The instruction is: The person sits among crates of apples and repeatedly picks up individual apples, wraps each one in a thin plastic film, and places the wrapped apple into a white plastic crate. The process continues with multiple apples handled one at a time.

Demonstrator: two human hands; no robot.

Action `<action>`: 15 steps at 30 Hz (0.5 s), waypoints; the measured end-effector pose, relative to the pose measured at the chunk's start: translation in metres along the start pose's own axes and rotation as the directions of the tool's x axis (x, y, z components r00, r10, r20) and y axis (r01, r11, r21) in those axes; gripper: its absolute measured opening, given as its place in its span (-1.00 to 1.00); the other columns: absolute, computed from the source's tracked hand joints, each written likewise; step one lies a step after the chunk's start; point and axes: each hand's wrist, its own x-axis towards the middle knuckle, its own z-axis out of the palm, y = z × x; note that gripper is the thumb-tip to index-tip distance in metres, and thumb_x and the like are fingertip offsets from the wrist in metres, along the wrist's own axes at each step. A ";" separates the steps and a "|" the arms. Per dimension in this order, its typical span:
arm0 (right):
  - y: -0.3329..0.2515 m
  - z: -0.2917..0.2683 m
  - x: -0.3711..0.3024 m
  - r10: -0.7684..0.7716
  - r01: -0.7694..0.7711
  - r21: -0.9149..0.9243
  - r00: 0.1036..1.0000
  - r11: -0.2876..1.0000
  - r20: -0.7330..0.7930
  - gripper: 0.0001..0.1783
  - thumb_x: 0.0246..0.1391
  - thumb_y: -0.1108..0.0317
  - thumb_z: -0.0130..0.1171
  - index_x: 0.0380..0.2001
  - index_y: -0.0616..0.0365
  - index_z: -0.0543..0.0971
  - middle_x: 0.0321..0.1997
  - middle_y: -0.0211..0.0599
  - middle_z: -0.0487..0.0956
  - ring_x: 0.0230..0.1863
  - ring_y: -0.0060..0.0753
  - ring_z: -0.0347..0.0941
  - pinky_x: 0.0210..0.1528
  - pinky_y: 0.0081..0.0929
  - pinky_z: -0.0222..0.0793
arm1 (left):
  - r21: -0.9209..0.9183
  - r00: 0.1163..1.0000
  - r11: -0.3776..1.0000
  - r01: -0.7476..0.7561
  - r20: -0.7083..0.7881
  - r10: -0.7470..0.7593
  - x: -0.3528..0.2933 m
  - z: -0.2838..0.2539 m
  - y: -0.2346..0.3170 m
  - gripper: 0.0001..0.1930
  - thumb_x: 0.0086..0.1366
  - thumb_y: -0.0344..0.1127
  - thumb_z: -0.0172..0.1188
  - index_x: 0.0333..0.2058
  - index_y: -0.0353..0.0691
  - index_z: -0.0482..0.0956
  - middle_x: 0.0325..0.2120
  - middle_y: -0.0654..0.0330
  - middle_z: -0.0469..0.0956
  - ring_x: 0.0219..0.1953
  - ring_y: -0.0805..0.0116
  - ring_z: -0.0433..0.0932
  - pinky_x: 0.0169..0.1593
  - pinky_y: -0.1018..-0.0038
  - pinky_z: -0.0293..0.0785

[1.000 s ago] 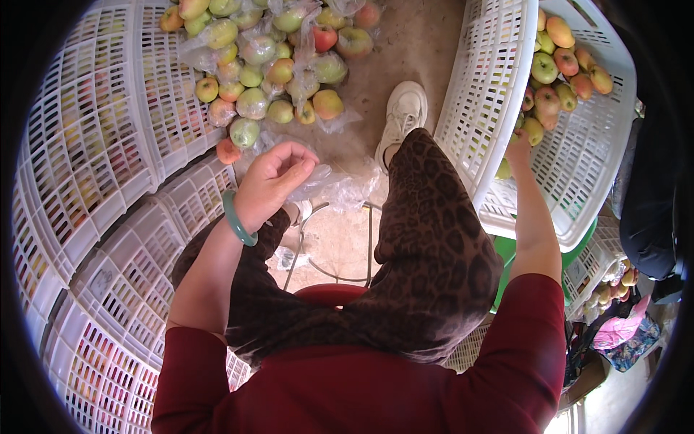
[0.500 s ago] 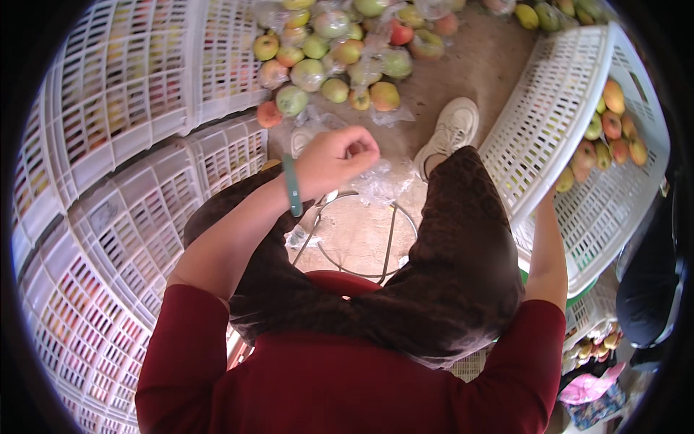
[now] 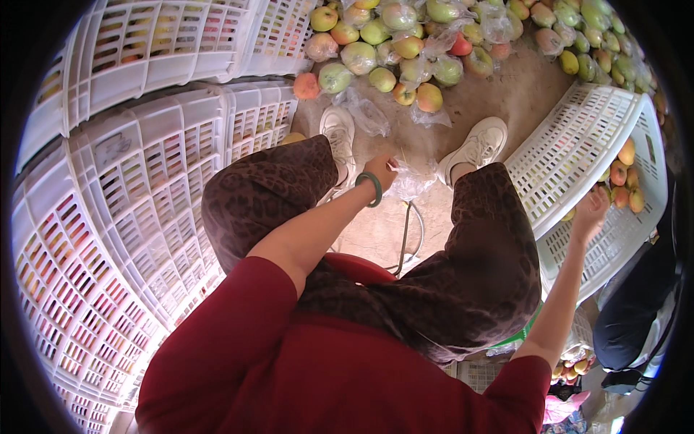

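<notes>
My left hand (image 3: pixel 382 172), with a green bangle at its wrist, reaches down between my feet. Its fingers are closed at the edge of a crumpled clear plastic bag (image 3: pixel 413 181); their tips are partly hidden. On the right, my right hand (image 3: pixel 591 213) is raised over a tilted white plastic crate (image 3: pixel 571 155), fingers apart and nothing seen in them. Just beyond that hand, several red and yellow apples (image 3: pixel 619 173) lie inside the crate.
Stacked white crates (image 3: pixel 155 155) with fruit inside wall off the left. Ahead, a heap of apples (image 3: pixel 358 58), many in clear bags, covers the floor. A metal loop (image 3: pixel 410 235) stands by the red seat (image 3: pixel 361 267) beneath me. Another person's dark-clothed leg (image 3: pixel 627 304) is at the right.
My left hand has lowered from a raised loose fist to the plastic bag on the floor. My right hand, formerly hidden behind the crate's side, has come up into sight. The view has shifted.
</notes>
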 end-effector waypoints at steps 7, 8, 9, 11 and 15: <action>-0.177 -0.018 -0.021 -0.630 0.635 -0.090 0.772 0.767 0.086 -0.79 -0.12 0.51 0.20 -0.32 0.13 0.56 -0.25 -0.29 0.52 -0.23 -0.31 0.46 -0.22 -0.41 0.38 | 0.126 0.961 0.953 -0.274 0.087 0.264 0.019 0.017 -0.039 -0.74 -0.05 -0.32 0.23 -0.30 -0.12 0.58 -0.25 0.04 0.49 -0.16 0.11 0.47 -0.06 0.34 0.39; -0.207 -0.007 -0.028 -0.698 0.703 -0.087 0.711 0.706 0.086 -0.79 -0.15 0.53 0.19 -0.34 0.14 0.56 -0.26 -0.26 0.52 -0.23 -0.23 0.45 -0.19 -0.38 0.38 | 0.144 0.977 0.967 -0.209 0.068 0.201 0.016 0.014 -0.036 -0.73 -0.06 -0.29 0.24 -0.29 -0.11 0.58 -0.22 0.03 0.47 -0.13 0.08 0.45 -0.03 0.33 0.38; -0.232 0.001 -0.035 -0.753 0.757 -0.097 0.653 0.646 0.086 -0.78 -0.18 0.56 0.19 -0.35 0.14 0.55 -0.26 -0.23 0.51 -0.23 -0.14 0.44 -0.17 -0.35 0.37 | 0.161 0.988 0.975 -0.152 0.063 0.144 0.011 0.010 -0.025 -0.71 -0.06 -0.27 0.24 -0.28 -0.10 0.58 -0.19 0.02 0.46 -0.10 0.06 0.43 0.00 0.31 0.36; -0.252 0.037 -0.043 -0.692 0.690 0.106 0.681 0.716 0.239 -0.77 -0.16 0.52 0.17 -0.33 0.15 0.55 -0.28 -0.20 0.51 -0.18 -0.10 0.43 -0.11 -0.29 0.35 | 0.136 0.998 0.989 -0.061 0.033 0.057 0.001 0.005 -0.012 -0.70 -0.07 -0.26 0.24 -0.27 -0.09 0.58 -0.16 0.01 0.44 -0.06 0.03 0.40 0.04 0.28 0.34; -0.239 0.148 -0.055 -0.384 0.529 -0.013 0.632 0.848 0.673 -0.56 -0.15 0.28 0.22 -0.14 0.15 0.44 -0.08 -0.10 0.44 -0.04 -0.05 0.38 -0.05 -0.23 0.33 | -0.017 0.992 0.994 0.104 -0.068 -0.105 0.000 -0.006 0.019 -0.71 -0.08 -0.28 0.23 -0.29 -0.11 0.58 -0.16 -0.02 0.43 -0.05 0.02 0.38 0.04 0.27 0.32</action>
